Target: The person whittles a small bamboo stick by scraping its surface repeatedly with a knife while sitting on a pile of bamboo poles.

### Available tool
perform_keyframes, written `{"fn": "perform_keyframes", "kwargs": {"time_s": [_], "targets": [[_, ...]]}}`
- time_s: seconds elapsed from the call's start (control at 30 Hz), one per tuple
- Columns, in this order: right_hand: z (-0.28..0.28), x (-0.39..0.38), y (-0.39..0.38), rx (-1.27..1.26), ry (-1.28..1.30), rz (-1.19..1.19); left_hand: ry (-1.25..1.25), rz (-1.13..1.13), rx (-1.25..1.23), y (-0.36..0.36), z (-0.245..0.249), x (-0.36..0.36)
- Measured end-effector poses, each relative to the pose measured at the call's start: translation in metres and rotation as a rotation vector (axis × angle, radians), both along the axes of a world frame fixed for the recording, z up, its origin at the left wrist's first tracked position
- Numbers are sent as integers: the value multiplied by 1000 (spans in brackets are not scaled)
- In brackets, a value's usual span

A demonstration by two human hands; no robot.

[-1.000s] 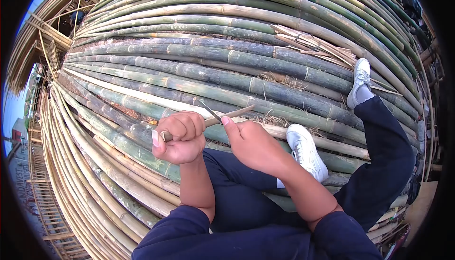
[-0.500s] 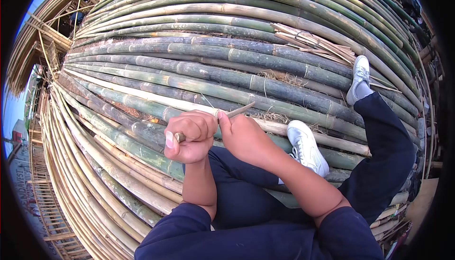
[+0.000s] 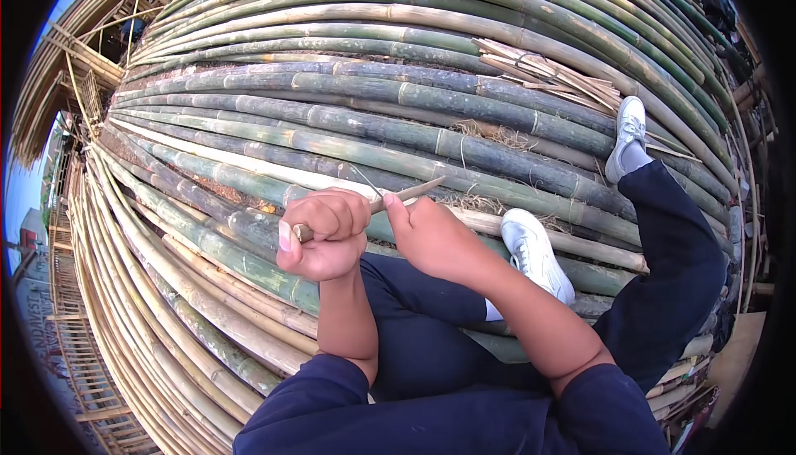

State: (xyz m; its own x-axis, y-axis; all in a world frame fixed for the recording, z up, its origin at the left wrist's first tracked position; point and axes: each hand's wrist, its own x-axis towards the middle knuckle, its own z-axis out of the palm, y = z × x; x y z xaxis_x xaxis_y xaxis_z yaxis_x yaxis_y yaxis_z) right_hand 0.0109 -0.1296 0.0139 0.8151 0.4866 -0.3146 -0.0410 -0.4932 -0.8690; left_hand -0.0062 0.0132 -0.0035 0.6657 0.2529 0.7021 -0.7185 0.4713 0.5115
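Note:
My left hand [image 3: 327,231] is a fist around a tapered wooden stick [image 3: 423,191]. One blunt end pokes out beside my left thumb, and the pointed end slants up to the right behind my right hand. My right hand [image 3: 435,235] is closed, its thumb against the stick. From its thumb side a thin, dark, blade-like strip [image 3: 367,181] points up and left, crossing the stick between my hands. The part inside my right fist is hidden. Both hands are over my lap, above the bamboo poles [image 3: 332,137].
Rows of long green and tan bamboo poles cover the ground. A bundle of split bamboo strips [image 3: 547,74] lies ahead on the right, near my white shoes [image 3: 535,258]. Dry fibres [image 3: 493,133] lie among the poles. Bamboo structures [image 3: 104,53] stand at the far left.
My left hand has shifted slightly left and up, and my right hand slightly right, widening the gap between them. More of the stick and of the thin strip now shows.

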Motion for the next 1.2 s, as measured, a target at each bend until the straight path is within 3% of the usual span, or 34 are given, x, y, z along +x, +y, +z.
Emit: {"fn": "perform_keyframes", "kwargs": {"time_s": [0.2,0.3,0.87,0.97,1.2], "targets": [[11,-13,-13,-50,-85,136,7,29,-11,6,1,0],[-1,-8,-10,-32,-73,81,-55,-80,110,-1,4,0],[9,-6,-17,-78,-21,116,-81,-79,80,3,2,1],[7,-9,-16,-101,-5,131,-19,-53,-41,10,1,2],[-4,1,-12,-61,-31,91,-18,-62,30,6,2,-1]]}}
